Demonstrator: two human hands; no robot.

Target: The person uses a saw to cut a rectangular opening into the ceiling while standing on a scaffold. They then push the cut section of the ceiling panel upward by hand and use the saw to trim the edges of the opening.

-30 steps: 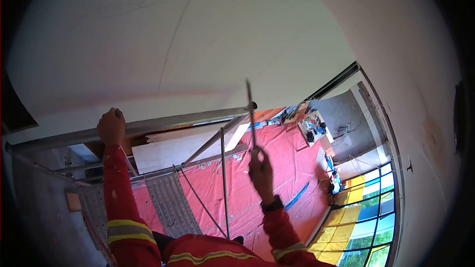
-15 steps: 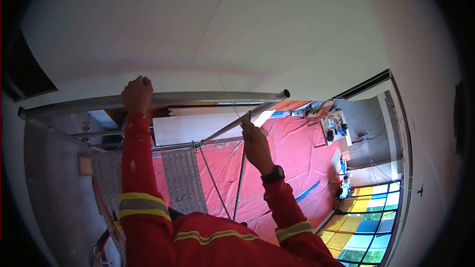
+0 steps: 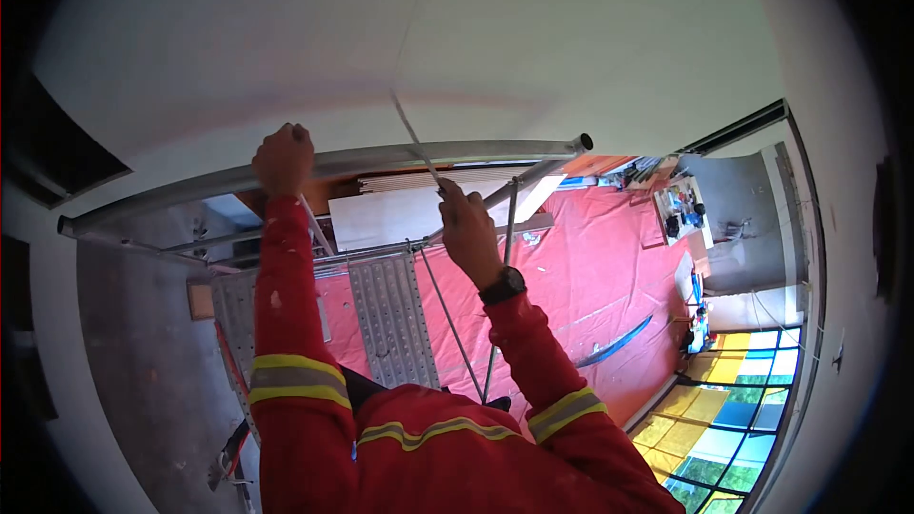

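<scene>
My left hand (image 3: 284,160) is closed round a grey metal scaffold tube (image 3: 447,150) that runs crosswise just under the pale ceiling (image 3: 571,29). My right hand (image 3: 468,233) is raised to the right of it, fingers closed on a thin, narrow blade-like tool (image 3: 407,119). The tool slants up and left past the tube, its tip at or close to the ceiling by a faint seam line. Its handle is hidden in my fingers, so its exact kind cannot be made out.
Below are a perforated metal scaffold plank (image 3: 390,319), diagonal braces (image 3: 447,324) and a red floor sheet (image 3: 581,276). A cluttered table (image 3: 681,209) stands right of the sheet, near coloured window panes (image 3: 733,409). A dark ceiling opening (image 3: 71,148) lies at left.
My right hand has moved down and left relative to the tube, and more of the tool shows. The view has shifted slightly; my left hand stays on the tube.
</scene>
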